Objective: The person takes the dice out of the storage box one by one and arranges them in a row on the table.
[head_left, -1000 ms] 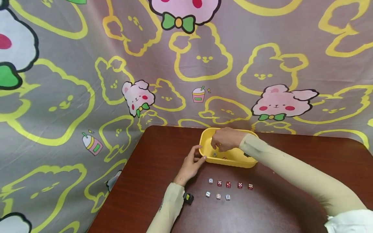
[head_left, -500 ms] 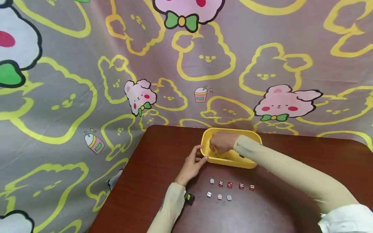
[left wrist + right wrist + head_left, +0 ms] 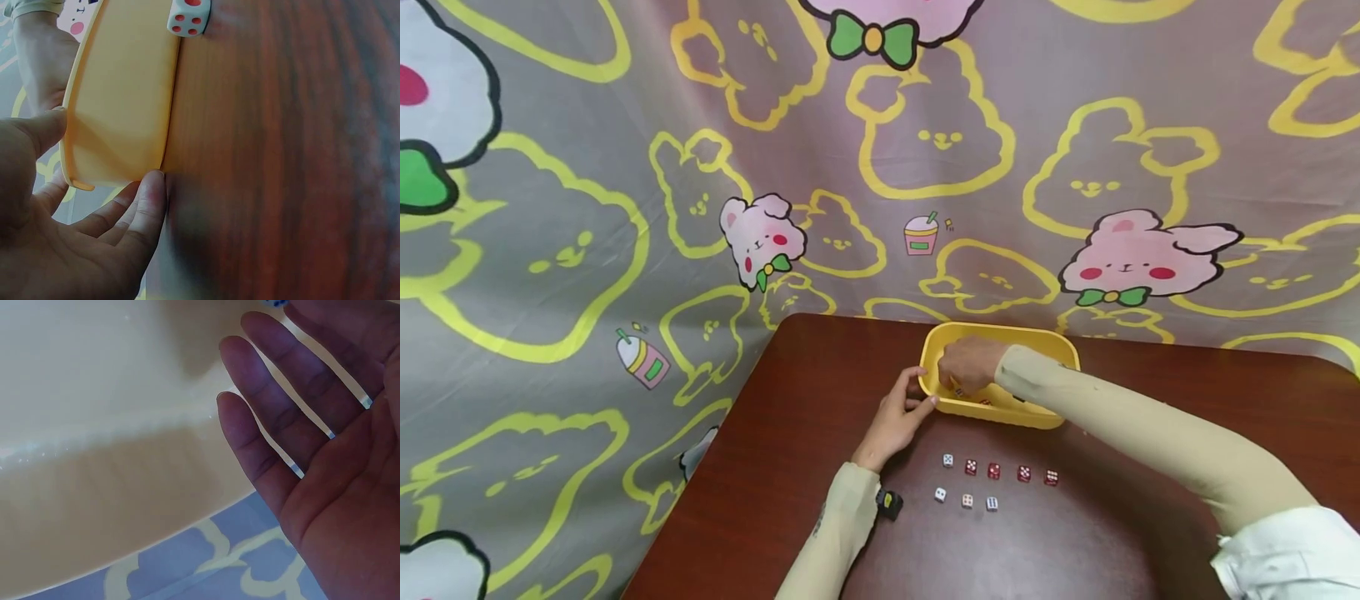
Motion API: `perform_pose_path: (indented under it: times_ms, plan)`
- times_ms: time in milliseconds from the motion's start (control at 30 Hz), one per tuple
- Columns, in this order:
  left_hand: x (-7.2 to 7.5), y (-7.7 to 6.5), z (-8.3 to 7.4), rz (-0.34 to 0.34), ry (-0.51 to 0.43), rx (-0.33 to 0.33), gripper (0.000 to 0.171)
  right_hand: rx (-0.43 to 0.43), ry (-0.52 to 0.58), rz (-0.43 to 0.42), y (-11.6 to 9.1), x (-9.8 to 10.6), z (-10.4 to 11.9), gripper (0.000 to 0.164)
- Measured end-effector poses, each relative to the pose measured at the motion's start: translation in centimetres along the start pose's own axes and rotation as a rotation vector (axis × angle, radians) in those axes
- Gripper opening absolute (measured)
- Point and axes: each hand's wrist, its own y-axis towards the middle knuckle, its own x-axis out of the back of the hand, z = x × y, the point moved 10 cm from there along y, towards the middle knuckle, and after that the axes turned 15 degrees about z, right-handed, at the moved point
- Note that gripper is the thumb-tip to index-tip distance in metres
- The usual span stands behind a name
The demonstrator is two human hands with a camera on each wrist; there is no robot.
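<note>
A yellow plastic bin stands near the table's back edge. My left hand grips its left end, thumb at the rim and fingers against the outer wall, as the left wrist view shows. Reaching inside the bin is my right hand, pointing down at the left part of the floor. Right at its fingertips lies a small die; in the right wrist view a blue-dotted die shows beside the index fingertip, the other fingers loosely extended and the thumb out of frame. A red die lies farther right in the bin.
In front of the bin, dice lie in two rows. The back row has a white die and several red dice; the front row has white dice. A patterned cloth hangs behind the brown table.
My right hand has gone lower into the bin, its fingertips coming down to the die there. My left hand keeps its place on the bin. The head view has shifted slightly.
</note>
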Motion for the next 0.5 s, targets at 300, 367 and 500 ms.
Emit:
perform_pose_path:
  times_ms: [300, 367, 500]
  plan:
    - [-0.1, 0.1, -0.2, 0.007, -0.002, -0.009, 0.044, 0.039, -0.055, -0.012, 0.5, 0.0, 0.9, 0.017]
    - [0.0, 0.1, -0.2, 0.007, -0.001, -0.009, 0.044, 0.042, -0.06, -0.016, 0.6, 0.0, 1.0, 0.018]
    - [0.0, 0.0, -0.2, 0.005, 0.006, -0.01, 0.044, 0.029, -0.06, -0.006, 0.6, -0.1, 1.0, 0.017]
